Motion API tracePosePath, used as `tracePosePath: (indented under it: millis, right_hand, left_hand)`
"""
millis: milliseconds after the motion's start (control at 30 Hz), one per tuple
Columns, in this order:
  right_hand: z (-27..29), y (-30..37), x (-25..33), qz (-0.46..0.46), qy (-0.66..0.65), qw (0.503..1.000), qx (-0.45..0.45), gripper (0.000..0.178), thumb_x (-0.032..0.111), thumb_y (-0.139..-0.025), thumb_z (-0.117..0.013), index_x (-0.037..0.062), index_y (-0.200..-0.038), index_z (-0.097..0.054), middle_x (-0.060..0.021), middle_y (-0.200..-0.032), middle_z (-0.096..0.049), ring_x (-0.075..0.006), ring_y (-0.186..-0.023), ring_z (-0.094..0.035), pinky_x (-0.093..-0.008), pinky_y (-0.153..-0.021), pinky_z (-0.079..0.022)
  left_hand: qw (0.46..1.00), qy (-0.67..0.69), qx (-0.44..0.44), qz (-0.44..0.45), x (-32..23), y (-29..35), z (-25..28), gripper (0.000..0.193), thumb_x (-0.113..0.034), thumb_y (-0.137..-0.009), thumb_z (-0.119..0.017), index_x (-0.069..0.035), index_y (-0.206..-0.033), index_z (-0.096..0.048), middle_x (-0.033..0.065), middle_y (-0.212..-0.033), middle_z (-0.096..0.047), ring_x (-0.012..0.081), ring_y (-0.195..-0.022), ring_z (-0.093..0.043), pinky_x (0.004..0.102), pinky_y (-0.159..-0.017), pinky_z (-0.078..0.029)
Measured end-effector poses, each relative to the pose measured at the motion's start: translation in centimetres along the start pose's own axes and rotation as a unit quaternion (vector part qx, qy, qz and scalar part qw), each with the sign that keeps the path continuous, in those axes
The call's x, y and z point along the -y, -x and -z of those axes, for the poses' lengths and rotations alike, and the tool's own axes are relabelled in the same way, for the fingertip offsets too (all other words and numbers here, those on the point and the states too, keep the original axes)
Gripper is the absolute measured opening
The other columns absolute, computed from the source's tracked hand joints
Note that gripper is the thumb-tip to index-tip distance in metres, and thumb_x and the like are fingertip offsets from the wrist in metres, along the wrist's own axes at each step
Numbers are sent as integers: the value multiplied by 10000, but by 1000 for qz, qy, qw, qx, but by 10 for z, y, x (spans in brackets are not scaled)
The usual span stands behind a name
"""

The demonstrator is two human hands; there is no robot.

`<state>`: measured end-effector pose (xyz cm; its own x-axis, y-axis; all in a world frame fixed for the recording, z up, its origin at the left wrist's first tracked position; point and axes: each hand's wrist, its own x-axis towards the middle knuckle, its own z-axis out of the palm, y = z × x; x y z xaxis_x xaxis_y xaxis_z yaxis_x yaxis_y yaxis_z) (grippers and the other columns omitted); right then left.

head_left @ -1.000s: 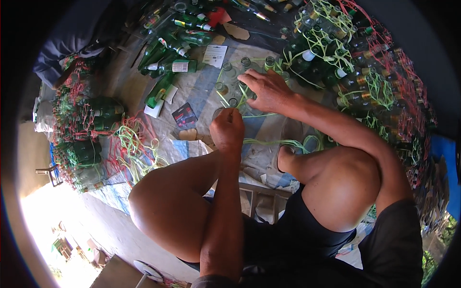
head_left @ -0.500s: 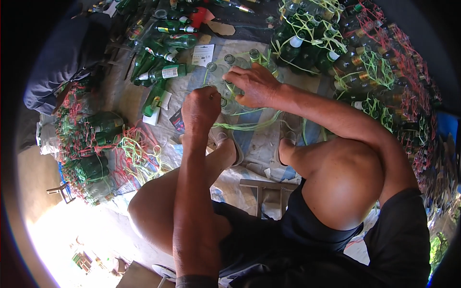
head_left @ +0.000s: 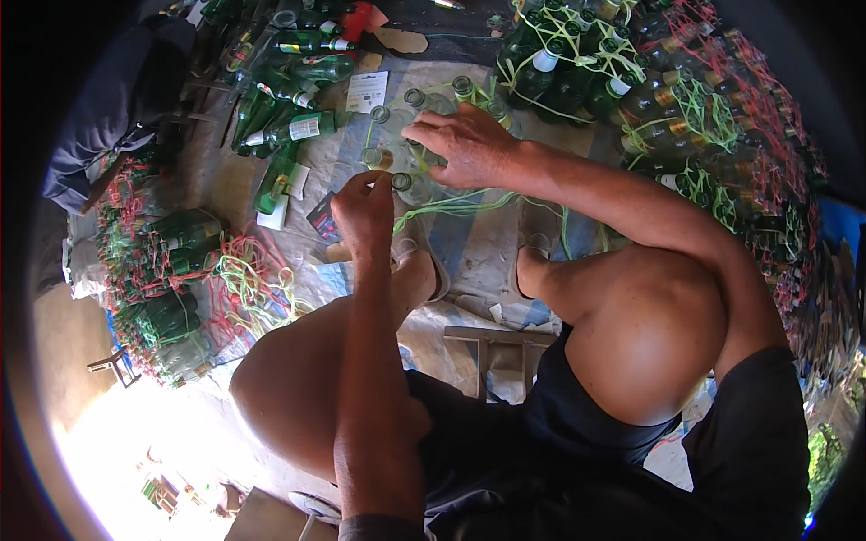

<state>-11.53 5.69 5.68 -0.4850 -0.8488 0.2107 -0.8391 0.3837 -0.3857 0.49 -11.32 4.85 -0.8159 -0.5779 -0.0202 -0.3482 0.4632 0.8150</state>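
Note:
A small cluster of clear glass bottles (head_left: 380, 115) stands upright between my feet, laced with pale green plastic string (head_left: 460, 204). My left hand (head_left: 363, 219) is pinched closed at the near left of the cluster, beside a bottle mouth (head_left: 401, 182). The string runs down to its fingertips, which seem to grip it. My right hand (head_left: 467, 149) reaches over the bottles from the right, fingers bent down and thumb lower among the necks. What lies under those fingers is hidden. Loose strands trail from the cluster toward my right foot.
Green bottles (head_left: 307, 128) lie loose at the far left. String-tied green bottles (head_left: 564, 86) stand at the far right, with red-netted bundles (head_left: 708, 54) beyond. More bundles (head_left: 176, 234) and tangled string (head_left: 257, 275) are at left, near another person's dark-clothed leg (head_left: 117, 108).
My left hand has turned from a fist beside the bottles to a pinch, slightly lower in view. My right hand stays over the cluster; the whole view has shifted slightly.

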Motion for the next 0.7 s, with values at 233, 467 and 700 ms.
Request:
tracePosePath:
  millis: [233, 467, 700]
  right_hand:
    - [14, 7, -5, 60, -49, 994, -80, 511, 147, -669, -749, 49, -1152, -611, -84, -1120, -601, -274, -947, -618, -392, -772, -479]
    - [30, 25, -17, 91, 30, 994, -50, 259, 155, -651, -745, 69, -771, -532, -81, -882, -492, -278, -870, -581, -393, -728, -486]
    - [36, 45, -20, -2, 22, 1000, -7, 271, 220, -713, -767, 69, -834, -578, -83, -868, -545, -281, -768, -625, -423, -623, -502]
  left_hand:
    - [994, 54, -67, 63, 1, 12, -7, 227, -158, -816, -717, 33, -937, -738, -23, -619, -582, 54, -547, -453, 244, -501, -354]
    - [986, 123, -75, 81, -5, 17, -10, 190, -121, -833, -678, 50, -907, -718, 28, -567, -609, 62, -496, -506, 246, -464, -364]
    - [988, 111, -86, 69, 6, 18, -15, 179, -104, -836, -682, 55, -910, -722, 56, -630, -642, 56, -564, -542, 234, -499, -375]
